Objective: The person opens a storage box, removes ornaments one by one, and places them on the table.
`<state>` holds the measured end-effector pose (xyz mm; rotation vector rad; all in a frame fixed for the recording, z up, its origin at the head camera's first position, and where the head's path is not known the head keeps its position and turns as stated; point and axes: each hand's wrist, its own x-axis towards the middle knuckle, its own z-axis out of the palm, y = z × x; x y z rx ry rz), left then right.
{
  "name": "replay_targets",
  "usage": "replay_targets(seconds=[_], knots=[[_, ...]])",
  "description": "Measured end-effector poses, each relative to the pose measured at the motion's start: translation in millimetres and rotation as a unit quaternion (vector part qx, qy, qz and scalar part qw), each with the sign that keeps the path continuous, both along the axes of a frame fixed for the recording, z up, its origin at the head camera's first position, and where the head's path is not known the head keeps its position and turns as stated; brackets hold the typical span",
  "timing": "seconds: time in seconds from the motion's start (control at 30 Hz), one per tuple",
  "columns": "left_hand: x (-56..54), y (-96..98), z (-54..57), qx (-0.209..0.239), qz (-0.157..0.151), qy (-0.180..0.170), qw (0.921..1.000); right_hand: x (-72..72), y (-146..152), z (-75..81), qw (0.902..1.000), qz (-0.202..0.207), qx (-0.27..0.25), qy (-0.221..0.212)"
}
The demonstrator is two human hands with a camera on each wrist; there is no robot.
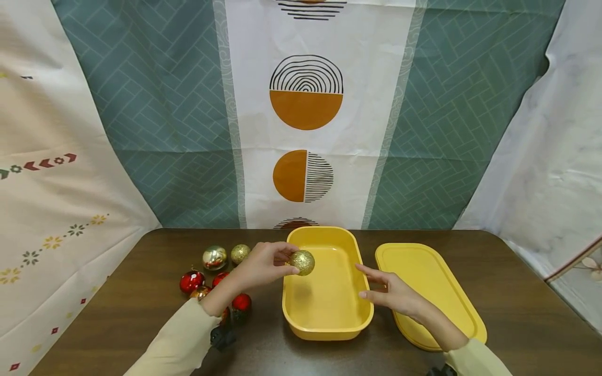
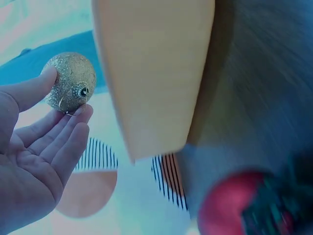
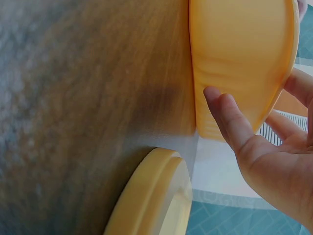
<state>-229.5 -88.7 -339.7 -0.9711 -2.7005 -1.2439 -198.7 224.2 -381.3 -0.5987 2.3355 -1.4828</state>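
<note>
In the head view my left hand (image 1: pixel 268 263) pinches a gold glitter Christmas ball (image 1: pixel 302 262) between thumb and fingertips, over the left rim of a yellow plastic box (image 1: pixel 329 330). The ball's small cap and wire loop show in the left wrist view, facing the fingers (image 2: pixel 73 147). On the box's other side, my right hand (image 1: pixel 395 295) rests at the right rim with its fingers loosely spread. Seen from the right wrist, those fingers (image 3: pixel 237 122) lie along the outer wall of the box (image 3: pixel 239 58). Inside, the box's floor is bare.
Several more Christmas balls lie left of the box: a shiny gold one (image 1: pixel 214 258), a glitter gold one (image 1: pixel 240 254), a red one (image 1: pixel 191 282) and others partly hidden by the left arm. A yellow lid (image 1: pixel 428 277) lies on the dark wooden table (image 1: pixel 155 313) at right, under the right forearm.
</note>
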Motion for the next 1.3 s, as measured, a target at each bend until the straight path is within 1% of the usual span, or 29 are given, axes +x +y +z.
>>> replay_targets(seconds=[0.1, 0.2, 0.33, 0.47, 0.67, 0.8, 0.9, 1.1, 1.23, 1.3], knots=[[8.0, -18.9, 1.2, 0.007, 0.017, -0.005, 0.9998, 0.0, 1, -0.3, 1.0000, 0.004, -0.004, -0.002], [17.3, -39.4, 0.9, 0.001, 0.050, -0.007, 0.9987, 0.2, 1, 0.1, 0.9999, 0.011, -0.009, 0.000], [30.8, -66.7, 0.4, 0.011, 0.099, -0.008, 0.9950, 0.3, 1, 1.2, 0.9998, 0.016, -0.014, 0.000], [44.3, -92.7, -2.1, 0.017, 0.140, -0.011, 0.9899, -0.4, 1, 1.3, 0.9998, 0.014, -0.016, -0.003], [64.4, -128.6, -5.7, -0.012, 0.200, 0.016, 0.9796, -0.2, 1, 1.5, 0.9997, 0.014, -0.018, -0.002], [73.9, -150.2, -10.5, -0.037, 0.232, 0.027, 0.9716, 0.1, 2, 2.3, 0.9998, 0.014, -0.016, 0.000], [78.7, -163.9, -15.8, -0.049, 0.247, 0.033, 0.9671, 0.2, 2, 3.3, 0.9998, 0.013, -0.013, -0.002], [84.8, -183.7, -24.7, -0.062, 0.262, 0.032, 0.9624, -0.3, 2, 5.5, 0.9998, 0.011, -0.017, -0.007], [85.1, -193.2, -29.0, -0.074, 0.269, 0.031, 0.9599, -0.4, 2, 5.7, 0.9997, 0.011, -0.018, -0.010], [83.9, -197.2, -31.1, -0.080, 0.272, 0.024, 0.9586, -0.5, 2, 5.5, 0.9997, 0.012, -0.020, -0.012]])
